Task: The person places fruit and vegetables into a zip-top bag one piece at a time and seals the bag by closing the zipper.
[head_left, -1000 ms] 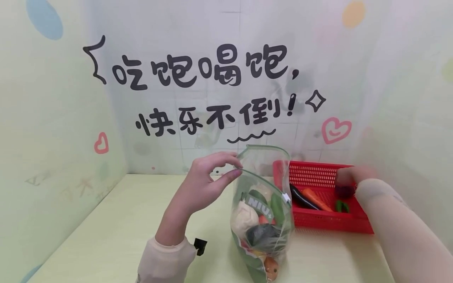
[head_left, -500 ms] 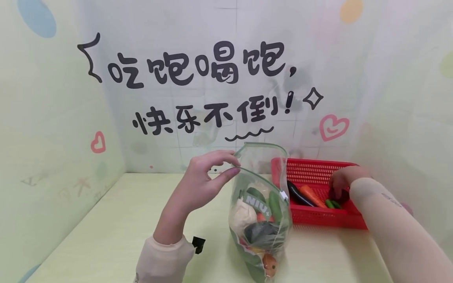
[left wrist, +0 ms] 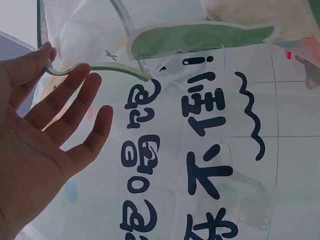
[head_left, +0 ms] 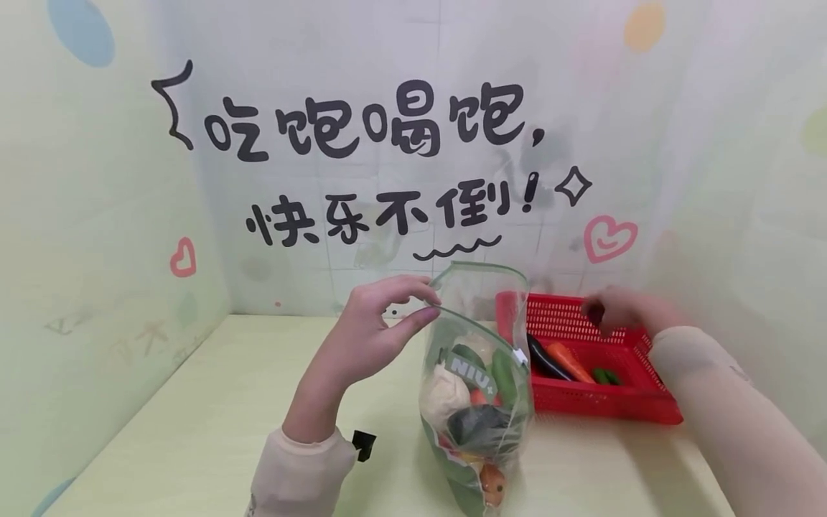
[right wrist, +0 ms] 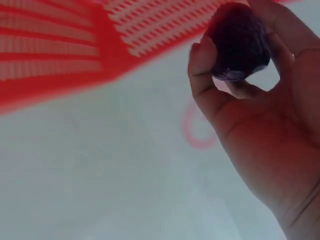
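Pinching the near rim of the clear zip bag, the left hand keeps the mouth spread — thumb and forefinger on the green-edged lip, the other fingers fanned out straight in the left wrist view. That bag stands upright on the pale green desk, stuffed with toy vegetables: a cream-coloured one, a dark one, green pieces, an orange one at the very bottom.

Over to the right hand — it hovers above the red basket, blurred in the head view, and its grip is closed round a dark purple round piece, fingers and thumb curled about it, clear of the basket floor. Down inside the basket lie an aubergine, a carrot touching it, and a small green piece just beside. Basket and bag sit close together, the bag's far edge overlapping the basket's left wall from this angle.
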Available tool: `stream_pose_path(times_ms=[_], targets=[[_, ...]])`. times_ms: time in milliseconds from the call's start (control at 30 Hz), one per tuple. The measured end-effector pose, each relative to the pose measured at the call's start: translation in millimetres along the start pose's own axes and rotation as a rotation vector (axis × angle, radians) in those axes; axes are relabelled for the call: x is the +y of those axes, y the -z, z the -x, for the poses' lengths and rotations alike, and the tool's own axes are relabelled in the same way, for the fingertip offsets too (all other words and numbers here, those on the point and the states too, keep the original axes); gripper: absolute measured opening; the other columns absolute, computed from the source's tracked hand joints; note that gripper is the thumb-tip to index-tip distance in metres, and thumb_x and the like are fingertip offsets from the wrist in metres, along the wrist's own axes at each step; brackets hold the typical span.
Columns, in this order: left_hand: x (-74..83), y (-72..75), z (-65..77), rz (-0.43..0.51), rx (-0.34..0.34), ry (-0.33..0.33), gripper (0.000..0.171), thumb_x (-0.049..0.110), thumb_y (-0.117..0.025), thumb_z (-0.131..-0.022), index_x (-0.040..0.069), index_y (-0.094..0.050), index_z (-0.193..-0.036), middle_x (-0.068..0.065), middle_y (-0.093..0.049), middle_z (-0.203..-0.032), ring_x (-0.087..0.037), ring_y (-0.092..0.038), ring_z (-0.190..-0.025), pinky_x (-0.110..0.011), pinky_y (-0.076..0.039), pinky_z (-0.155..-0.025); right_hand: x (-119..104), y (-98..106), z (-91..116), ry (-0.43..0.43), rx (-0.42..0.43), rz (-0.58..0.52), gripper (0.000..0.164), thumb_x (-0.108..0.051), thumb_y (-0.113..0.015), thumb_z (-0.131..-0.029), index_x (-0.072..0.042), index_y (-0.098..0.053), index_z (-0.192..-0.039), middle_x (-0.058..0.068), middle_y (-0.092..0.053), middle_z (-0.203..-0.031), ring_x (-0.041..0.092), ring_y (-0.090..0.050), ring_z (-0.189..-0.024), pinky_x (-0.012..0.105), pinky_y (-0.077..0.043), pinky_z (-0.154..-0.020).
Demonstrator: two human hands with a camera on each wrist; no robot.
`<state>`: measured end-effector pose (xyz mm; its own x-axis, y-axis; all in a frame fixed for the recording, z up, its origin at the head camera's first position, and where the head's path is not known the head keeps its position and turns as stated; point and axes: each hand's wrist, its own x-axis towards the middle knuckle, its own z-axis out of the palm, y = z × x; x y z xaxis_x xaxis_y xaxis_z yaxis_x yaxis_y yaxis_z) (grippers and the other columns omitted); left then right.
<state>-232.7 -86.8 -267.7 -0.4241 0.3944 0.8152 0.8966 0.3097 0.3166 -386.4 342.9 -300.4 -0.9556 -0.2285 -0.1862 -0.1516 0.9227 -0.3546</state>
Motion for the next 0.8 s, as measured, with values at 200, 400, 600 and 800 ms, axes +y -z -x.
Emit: stream_pose_path(times_ms=[200,400,600,800], targets=[[1.5,-3.7,2.0,0.001,-0.026,0.009,0.01,0.009,-0.071,-0.087,0.014,-0.071,-0.095,0.005,-0.069,-0.1,-0.011,-0.058,-0.11,-0.035,-0.052,-0.087,-62.5,23.9,44.7,0.362,0.403,0.101,0.056,-0.016,-0.074,-0.084,-0.014,-0.052,-0.135,0.017,-0.056,-0.114,0.036,-0.05,-0.101,0.047,-0.055,-0.072],[1.7,-1.5,5.5,0.0,-0.022,0.004,0.011,0.006,-0.07,-0.087,0.013,-0.07,-0.095,0.002,-0.068,-0.103,-0.009,-0.059,-0.104,-0.035,-0.051,-0.087,-142.4,10.8,136.1,0.518,0.779,-0.066,0.06,-0.016,-0.074,-0.085,-0.028,-0.05,-0.139,0.011,-0.053,-0.121,0.027,-0.054,-0.099,0.026,-0.056,-0.075],[2.8,-1.9,1.3,0.012,-0.02,-0.027,0.01,0.005,-0.069,-0.088,0.012,-0.07,-0.095,0.002,-0.068,-0.102,-0.009,-0.06,-0.103,-0.034,-0.051,-0.087,-186.9,-35.0,194.8,0.749,0.992,-0.34,0.069,0.02,-0.072,-0.069,-0.004,-0.056,-0.132,0.01,-0.043,-0.135,0.023,-0.046,-0.116,0.011,-0.049,-0.08],[7.5,-2.1,-0.5,0.006,-0.03,-0.032,0.01,0.008,-0.07,-0.087,0.012,-0.07,-0.096,0.003,-0.068,-0.102,-0.011,-0.059,-0.107,-0.034,-0.05,-0.091,-226.8,-44.5,201.0,0.837,1.084,-0.323,0.061,0.021,-0.072,-0.069,0.006,-0.056,-0.126,0.021,-0.048,-0.128,0.022,-0.049,-0.113,0.012,-0.048,-0.086]])
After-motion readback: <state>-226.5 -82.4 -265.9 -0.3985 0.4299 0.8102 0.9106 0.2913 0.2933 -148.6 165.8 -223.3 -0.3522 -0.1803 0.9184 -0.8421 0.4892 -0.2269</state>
